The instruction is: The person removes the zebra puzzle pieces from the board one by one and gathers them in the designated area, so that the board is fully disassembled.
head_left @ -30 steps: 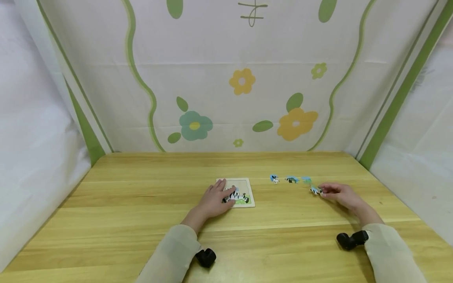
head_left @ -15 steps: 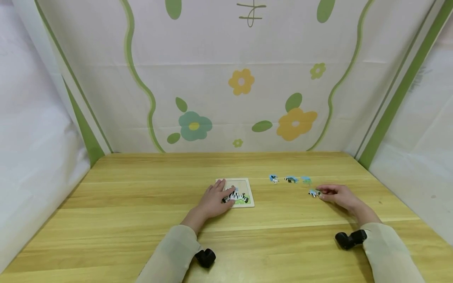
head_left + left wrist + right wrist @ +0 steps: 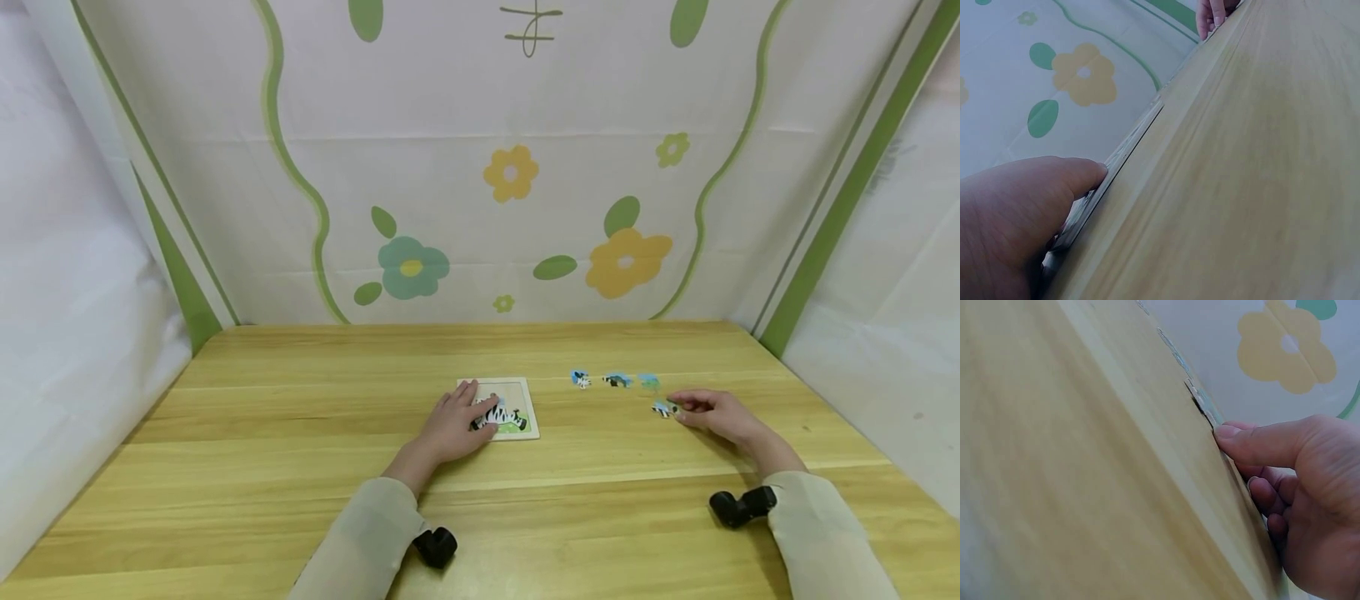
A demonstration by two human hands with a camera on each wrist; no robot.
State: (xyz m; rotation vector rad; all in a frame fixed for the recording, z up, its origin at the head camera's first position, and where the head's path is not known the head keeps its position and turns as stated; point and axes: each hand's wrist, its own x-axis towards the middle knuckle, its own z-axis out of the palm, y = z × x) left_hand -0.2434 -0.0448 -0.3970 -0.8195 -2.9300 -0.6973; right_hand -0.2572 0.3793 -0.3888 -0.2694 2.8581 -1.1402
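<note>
A square, pale-framed zebra puzzle board (image 3: 519, 390) lies on the wooden table in the head view. My left hand (image 3: 447, 425) rests across its left part with the fingers spread, covering some of the picture. In the left wrist view the thumb (image 3: 1088, 175) touches the board's edge. To the right, my right hand (image 3: 716, 414) pinches a blue, black and white puzzle piece (image 3: 660, 409) between thumb and fingertips, low over the table. The right wrist view has this piece (image 3: 1202, 403) nearly edge-on; whether it touches the table I cannot tell.
Three loose puzzle pieces lie in a row behind the held one: a left piece (image 3: 581, 379), a middle piece (image 3: 617, 380) and a greenish right piece (image 3: 649, 382). A flowered white cloth (image 3: 465, 108) hangs at the table's back edge, with white cloth along both sides.
My right hand has shifted slightly left with the puzzle piece, which now lies flatter than a second ago. The left hand and the board have stayed in place.
</note>
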